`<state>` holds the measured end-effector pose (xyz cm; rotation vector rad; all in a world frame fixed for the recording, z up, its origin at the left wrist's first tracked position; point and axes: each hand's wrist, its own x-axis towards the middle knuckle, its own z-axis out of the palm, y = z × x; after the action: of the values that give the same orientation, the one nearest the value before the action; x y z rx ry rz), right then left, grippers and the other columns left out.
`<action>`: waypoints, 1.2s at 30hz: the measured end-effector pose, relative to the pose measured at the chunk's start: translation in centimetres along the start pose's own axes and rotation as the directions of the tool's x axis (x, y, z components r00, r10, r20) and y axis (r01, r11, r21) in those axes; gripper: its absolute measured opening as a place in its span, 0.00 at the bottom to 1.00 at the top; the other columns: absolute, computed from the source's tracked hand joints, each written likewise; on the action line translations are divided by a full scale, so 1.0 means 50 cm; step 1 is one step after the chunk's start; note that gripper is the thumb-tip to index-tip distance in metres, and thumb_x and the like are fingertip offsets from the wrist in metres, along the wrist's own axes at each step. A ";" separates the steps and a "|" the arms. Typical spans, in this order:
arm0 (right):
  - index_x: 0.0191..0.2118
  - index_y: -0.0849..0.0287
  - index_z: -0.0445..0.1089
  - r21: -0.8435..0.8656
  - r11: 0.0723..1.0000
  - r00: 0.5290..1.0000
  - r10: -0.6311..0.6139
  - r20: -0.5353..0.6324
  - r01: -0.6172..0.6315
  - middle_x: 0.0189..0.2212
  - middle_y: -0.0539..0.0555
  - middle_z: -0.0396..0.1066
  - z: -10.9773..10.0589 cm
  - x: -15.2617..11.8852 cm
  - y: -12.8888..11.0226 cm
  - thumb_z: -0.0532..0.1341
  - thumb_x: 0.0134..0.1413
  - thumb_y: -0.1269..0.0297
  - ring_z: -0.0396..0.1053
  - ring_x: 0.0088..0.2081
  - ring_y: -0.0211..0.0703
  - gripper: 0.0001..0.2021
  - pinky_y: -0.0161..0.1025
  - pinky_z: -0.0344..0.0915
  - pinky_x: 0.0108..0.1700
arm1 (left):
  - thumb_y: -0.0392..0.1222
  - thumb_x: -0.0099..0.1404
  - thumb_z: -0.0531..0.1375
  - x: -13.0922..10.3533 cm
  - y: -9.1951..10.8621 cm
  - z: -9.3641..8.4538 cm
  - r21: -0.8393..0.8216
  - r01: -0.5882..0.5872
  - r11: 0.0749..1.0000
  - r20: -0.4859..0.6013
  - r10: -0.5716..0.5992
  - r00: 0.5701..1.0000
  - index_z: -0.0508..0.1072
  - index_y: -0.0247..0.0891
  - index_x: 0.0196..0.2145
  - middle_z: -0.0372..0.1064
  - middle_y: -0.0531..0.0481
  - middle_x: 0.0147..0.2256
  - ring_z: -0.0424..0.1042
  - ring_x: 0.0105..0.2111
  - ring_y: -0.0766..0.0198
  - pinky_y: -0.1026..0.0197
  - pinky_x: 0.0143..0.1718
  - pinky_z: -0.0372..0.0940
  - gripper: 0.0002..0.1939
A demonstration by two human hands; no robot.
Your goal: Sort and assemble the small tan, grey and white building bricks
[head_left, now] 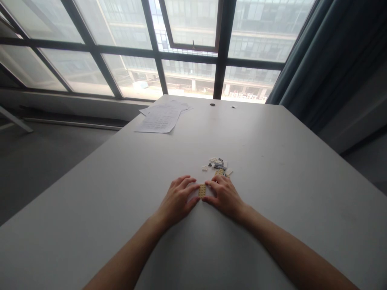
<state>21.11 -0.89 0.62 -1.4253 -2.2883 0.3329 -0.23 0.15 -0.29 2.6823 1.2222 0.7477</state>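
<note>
A small tan studded plate (202, 191) lies on the white table between my two hands. My left hand (181, 196) has its thumb and index fingertips at the plate's left edge, the other fingers spread. From the right side, my right hand (223, 195) touches the plate's right edge with thumb and index finger. Just beyond my right hand is a small pile of white, grey, black and tan building pieces (220, 165), its near part hidden behind the fingers.
The white table (256, 153) stretches toward a large window. Printed papers (163, 119) lie at its far left. Near the far edge are a dark round hole (212, 104) and a small white item (234, 107). A blue-grey curtain (314, 60) hangs at the right.
</note>
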 end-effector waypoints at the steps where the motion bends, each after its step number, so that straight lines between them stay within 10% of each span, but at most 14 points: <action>1: 0.48 0.57 0.70 0.001 1.000 1.000 -0.002 -0.001 0.002 0.41 0.57 0.67 0.000 0.000 0.000 0.64 0.52 0.51 0.63 0.46 0.49 0.21 0.45 0.57 0.52 | 0.44 0.63 0.60 0.000 0.000 0.000 0.001 0.000 1.000 0.001 0.000 1.000 0.72 0.44 0.48 0.68 0.44 0.49 0.62 0.54 0.51 0.45 0.54 0.59 0.15; 13: 0.54 0.59 0.67 0.008 1.000 0.998 -0.011 -0.055 0.012 0.44 0.58 0.68 -0.002 -0.001 0.006 0.64 0.52 0.52 0.63 0.48 0.51 0.26 0.46 0.57 0.54 | 0.45 0.64 0.59 0.001 -0.001 0.000 -0.007 0.010 1.000 0.016 -0.010 1.000 0.69 0.42 0.50 0.66 0.44 0.51 0.60 0.54 0.51 0.46 0.54 0.57 0.17; 19: 0.51 0.59 0.68 -0.007 0.976 0.956 0.212 -0.204 -0.218 0.43 0.57 0.67 -0.036 0.014 0.050 0.63 0.54 0.60 0.64 0.45 0.49 0.19 0.44 0.60 0.51 | 0.44 0.64 0.59 0.003 0.005 -0.004 -0.024 0.024 0.999 -0.044 -0.025 0.999 0.69 0.40 0.49 0.67 0.43 0.49 0.62 0.53 0.52 0.48 0.53 0.59 0.16; 36: 0.40 0.59 0.72 -0.265 0.945 0.980 0.196 -0.018 -0.194 0.42 0.60 0.67 -0.043 0.066 0.042 0.63 0.50 0.53 0.61 0.46 0.54 0.16 0.46 0.56 0.46 | 0.42 0.64 0.58 0.002 0.008 -0.005 -0.002 -0.009 1.000 -0.058 0.009 0.998 0.69 0.41 0.48 0.67 0.44 0.49 0.62 0.53 0.53 0.48 0.53 0.59 0.14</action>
<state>22.54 2.95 2.39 -1.7929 -2.2686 0.0900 -0.01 -0.06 0.10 2.6837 1.2222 0.8335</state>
